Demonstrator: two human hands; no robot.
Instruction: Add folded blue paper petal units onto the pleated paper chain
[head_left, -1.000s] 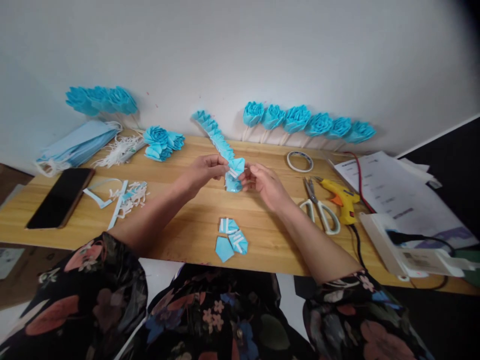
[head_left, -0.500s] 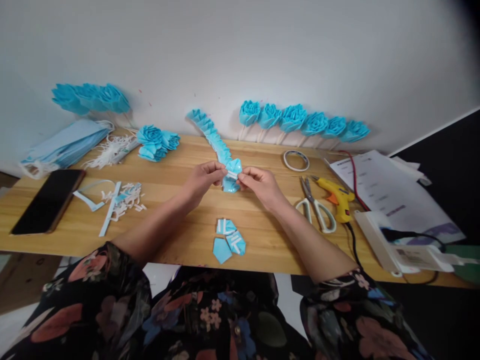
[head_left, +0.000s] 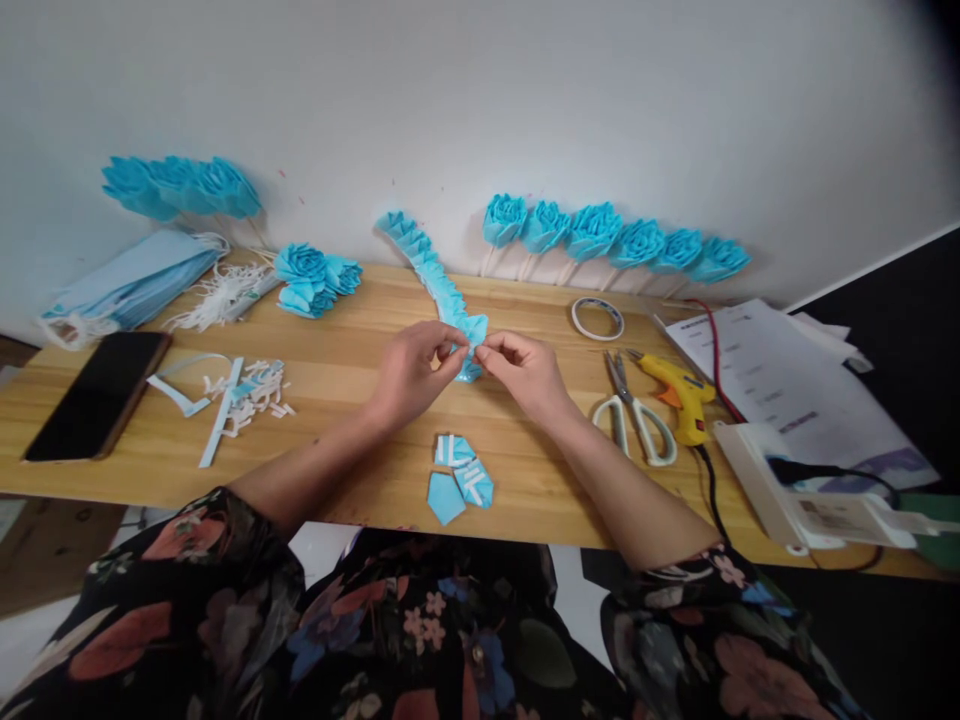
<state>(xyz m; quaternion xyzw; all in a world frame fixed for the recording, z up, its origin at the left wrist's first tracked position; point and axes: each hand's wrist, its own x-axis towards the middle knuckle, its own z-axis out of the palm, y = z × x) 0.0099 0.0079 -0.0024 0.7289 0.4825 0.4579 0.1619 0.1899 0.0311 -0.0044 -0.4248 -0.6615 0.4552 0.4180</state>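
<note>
A long row of overlapping blue folded petals point(head_left: 426, 262) runs from the wall down to my hands. My left hand point(head_left: 420, 372) is closed in a pinch at the near end of this row. Facing it, my right hand point(head_left: 525, 375) also pinches thumb against finger, the tips almost meeting the left ones. What sits between the right fingertips is too small and covered to make out. Blue cut pieces point(head_left: 447, 497) lie on the table below my hands, some bearing white strips.
Blue flowers on sticks point(head_left: 594, 232) lean on the wall. White-handled scissors point(head_left: 636, 420), a yellow glue gun point(head_left: 686, 400), a tape roll point(head_left: 598, 318) and a power strip point(head_left: 757, 490) lie right. Left are a phone point(head_left: 97, 397), face masks point(head_left: 139, 280), white scraps point(head_left: 259, 395) and more flowers point(head_left: 307, 280).
The fingertips of both hands have come closer together at the petal row's near end, covering the white strip seen between them before. My left hand has shifted right.
</note>
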